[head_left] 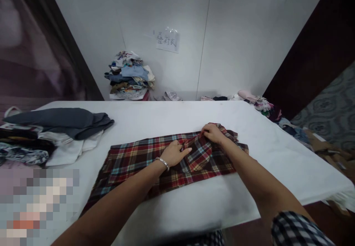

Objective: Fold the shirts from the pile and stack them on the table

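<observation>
A white table (pixel 155 118) fills the middle of the frame, and on it, centre and lower centre, a red plaid shirt (pixel 133 161) lies flat as a long folded band; the left hand (pixel 173 153), a bracelet (pixel 162 162) at its wrist, rests on the cloth with fingers loosely together and thumb out, while the right hand (pixel 212 133) pinches a bunched fold of the same shirt just right of centre. At the left edge sits a heap of folded clothes (pixel 55 131) topped by a dark grey garment. Beyond the table a pale panelled wall (pixel 244 35) carries a paper sign (pixel 167 40) at upper centre, with a pile of garments (pixel 129 76) on the floor beneath it and more scattered clothing (pixel 257 101) at centre right.
</observation>
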Demonstrator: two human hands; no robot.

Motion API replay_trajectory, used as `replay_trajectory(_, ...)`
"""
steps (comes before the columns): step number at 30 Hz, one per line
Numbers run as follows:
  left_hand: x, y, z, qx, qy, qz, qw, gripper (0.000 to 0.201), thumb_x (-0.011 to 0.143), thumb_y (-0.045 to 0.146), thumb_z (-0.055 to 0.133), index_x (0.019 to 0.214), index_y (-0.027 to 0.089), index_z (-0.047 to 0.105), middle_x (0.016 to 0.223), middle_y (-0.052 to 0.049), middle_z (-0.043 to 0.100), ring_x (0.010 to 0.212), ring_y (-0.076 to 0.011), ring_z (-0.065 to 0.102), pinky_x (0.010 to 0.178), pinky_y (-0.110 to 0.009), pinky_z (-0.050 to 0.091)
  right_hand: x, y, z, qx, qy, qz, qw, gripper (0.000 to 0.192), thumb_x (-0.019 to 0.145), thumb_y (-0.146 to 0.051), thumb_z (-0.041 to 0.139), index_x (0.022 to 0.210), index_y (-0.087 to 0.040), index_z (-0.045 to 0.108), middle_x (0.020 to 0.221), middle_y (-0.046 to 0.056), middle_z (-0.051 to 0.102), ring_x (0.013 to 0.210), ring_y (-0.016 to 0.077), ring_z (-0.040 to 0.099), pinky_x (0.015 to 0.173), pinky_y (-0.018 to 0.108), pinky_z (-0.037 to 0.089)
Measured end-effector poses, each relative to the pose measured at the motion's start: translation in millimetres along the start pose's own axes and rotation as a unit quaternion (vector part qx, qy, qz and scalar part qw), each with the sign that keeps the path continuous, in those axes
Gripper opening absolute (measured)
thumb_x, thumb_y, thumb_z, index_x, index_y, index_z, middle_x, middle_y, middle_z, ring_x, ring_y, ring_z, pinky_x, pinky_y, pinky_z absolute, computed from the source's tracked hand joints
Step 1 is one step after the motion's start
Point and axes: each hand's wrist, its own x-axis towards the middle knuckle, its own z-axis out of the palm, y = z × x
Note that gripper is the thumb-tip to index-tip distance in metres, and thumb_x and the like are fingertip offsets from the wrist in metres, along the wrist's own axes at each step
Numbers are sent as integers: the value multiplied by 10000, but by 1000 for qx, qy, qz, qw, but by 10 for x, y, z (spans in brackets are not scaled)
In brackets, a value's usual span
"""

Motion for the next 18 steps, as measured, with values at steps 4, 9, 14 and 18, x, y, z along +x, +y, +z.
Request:
replay_trajectory(4,-43,-139,-102,21,-54,139,989,482,795,617,542,928,177,689,1482,-127,406,1371,-347,327,1114,-487,258,-314,200,-186,195,145,33,969,128,713,-220,490,727,-216,616,912,37,678,873,193,606,846,348,463)
replay_trajectory(9,-96,-107,-191,37,-91,229,968,210,728,295,690,916,207,661,1376,-99,538,1386,-316,311,1136,-521,167,-563,255,-292,275,166,73,944,127,720,-294,536,770,-214,621,768,-7,651,766,173,591,794,347,461)
replay_trajectory(14,-222,314,-678,-101,-2,137,985,191,794,385,603,770,196,606,752,-18,607,769,-181,575,735,-330,450,-632,196,-443,278,184,83,939,163,712,-331,562,785,-213,647,727,-15,646,716,163,576,731,323,460)
replay_trajectory(18,-321,497,-1236,-217,-36,73,973,345,789,509,601,953,205,609,619,46,528,597,-125,512,587,-252,402,-629,116,-605,255,205,79,942,192,710,-349,596,809,-205,674,760,1,668,737,167,581,727,319,459)
